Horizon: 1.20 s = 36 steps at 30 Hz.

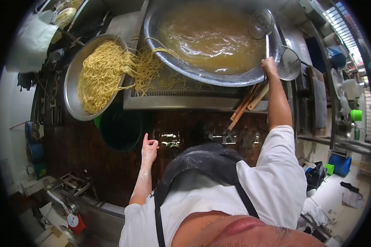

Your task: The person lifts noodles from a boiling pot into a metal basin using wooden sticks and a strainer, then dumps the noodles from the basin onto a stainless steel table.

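My right hand (269, 66) is closed around the handle of a round wire skimmer (260, 24), whose head is over the far right of a large metal wok (152, 31). Cloudy, yellowish-brown liquid (210, 37) fills the wok, its surface rippling. My left hand (149, 149) hangs low in front of me, empty, with the index finger stretched out and the other fingers curled. Beyond it to the left is a wide metal bowl (72, 96) heaped with yellow noodles (99, 78). Noodle strands spill from the bowl onto the stove top and the wok's rim.
A second strainer (289, 64) rests beside the wok's right edge. Wooden sticks (240, 109) jut over the stove's front edge (177, 103). Below the bowl stands a dark green bucket (121, 127). The floor (185, 127) looks wet. A red scale (76, 224) is at lower left.
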Each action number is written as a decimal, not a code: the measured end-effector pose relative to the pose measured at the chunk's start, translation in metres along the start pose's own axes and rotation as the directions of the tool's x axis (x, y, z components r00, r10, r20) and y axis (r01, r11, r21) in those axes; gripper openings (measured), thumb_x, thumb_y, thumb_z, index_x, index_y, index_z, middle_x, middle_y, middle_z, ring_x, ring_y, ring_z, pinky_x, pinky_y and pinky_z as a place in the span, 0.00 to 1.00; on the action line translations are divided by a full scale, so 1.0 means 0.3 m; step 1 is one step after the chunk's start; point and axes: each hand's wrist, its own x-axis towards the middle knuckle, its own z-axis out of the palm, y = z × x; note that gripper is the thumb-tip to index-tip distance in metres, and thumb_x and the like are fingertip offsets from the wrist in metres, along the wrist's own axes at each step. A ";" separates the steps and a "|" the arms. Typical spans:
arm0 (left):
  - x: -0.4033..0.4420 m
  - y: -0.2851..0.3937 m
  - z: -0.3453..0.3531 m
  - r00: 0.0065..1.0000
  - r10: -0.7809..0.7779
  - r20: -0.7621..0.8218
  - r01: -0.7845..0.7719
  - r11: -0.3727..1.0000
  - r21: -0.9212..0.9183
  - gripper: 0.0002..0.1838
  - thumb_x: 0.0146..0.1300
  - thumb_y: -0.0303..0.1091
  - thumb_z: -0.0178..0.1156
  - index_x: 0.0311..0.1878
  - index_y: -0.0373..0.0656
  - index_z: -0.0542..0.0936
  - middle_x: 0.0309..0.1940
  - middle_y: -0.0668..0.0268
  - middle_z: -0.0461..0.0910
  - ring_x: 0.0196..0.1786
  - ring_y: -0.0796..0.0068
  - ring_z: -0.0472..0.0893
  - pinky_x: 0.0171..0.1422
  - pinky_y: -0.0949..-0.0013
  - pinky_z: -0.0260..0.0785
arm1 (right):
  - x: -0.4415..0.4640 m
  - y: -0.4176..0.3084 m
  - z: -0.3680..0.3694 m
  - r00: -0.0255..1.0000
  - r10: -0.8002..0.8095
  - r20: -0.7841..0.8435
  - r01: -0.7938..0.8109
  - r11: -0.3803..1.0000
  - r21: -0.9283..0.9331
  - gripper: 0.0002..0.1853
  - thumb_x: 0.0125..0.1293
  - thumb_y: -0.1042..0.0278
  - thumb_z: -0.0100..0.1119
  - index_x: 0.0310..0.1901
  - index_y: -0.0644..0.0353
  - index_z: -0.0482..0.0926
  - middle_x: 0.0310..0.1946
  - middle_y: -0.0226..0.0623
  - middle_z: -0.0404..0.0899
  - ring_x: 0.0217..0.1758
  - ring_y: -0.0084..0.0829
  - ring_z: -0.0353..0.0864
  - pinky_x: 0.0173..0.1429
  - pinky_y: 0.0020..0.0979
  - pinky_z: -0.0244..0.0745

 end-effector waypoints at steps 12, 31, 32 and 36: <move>0.009 0.140 0.169 0.967 -0.235 -0.098 0.235 0.972 -0.011 0.42 0.67 0.31 0.62 0.79 0.37 0.51 0.40 0.68 0.81 0.33 0.82 0.79 0.38 0.75 0.74 | 0.400 -0.485 0.230 0.983 -0.055 0.177 0.165 0.702 -0.693 0.22 0.67 0.71 0.43 0.60 0.72 0.71 0.57 0.65 0.77 0.63 0.58 0.77 0.65 0.49 0.73; 0.112 0.109 0.151 0.999 -0.022 0.029 0.024 0.999 -0.041 0.42 0.67 0.33 0.62 0.79 0.38 0.51 0.40 0.65 0.81 0.32 0.80 0.80 0.35 0.75 0.74 | -0.313 -0.426 0.284 0.720 -0.166 0.674 0.475 0.826 -0.304 0.21 0.65 0.67 0.59 0.57 0.63 0.69 0.28 0.45 0.77 0.24 0.35 0.79 0.27 0.38 0.74; 0.119 0.093 0.137 0.999 -0.001 0.053 0.004 0.999 -0.045 0.42 0.67 0.33 0.62 0.79 0.38 0.50 0.40 0.65 0.81 0.32 0.80 0.80 0.35 0.76 0.74 | -0.403 -0.436 0.263 0.730 -0.144 0.669 0.422 0.864 -0.275 0.20 0.64 0.68 0.59 0.56 0.63 0.69 0.26 0.42 0.75 0.23 0.33 0.78 0.26 0.37 0.73; 0.145 0.078 0.072 0.991 0.064 0.119 -0.070 0.997 0.042 0.43 0.66 0.31 0.62 0.79 0.37 0.49 0.38 0.66 0.81 0.30 0.81 0.79 0.34 0.77 0.73 | -0.764 -0.531 0.239 0.757 0.029 0.653 0.121 0.976 -0.183 0.18 0.61 0.69 0.59 0.52 0.63 0.70 0.18 0.32 0.70 0.17 0.25 0.72 0.19 0.32 0.68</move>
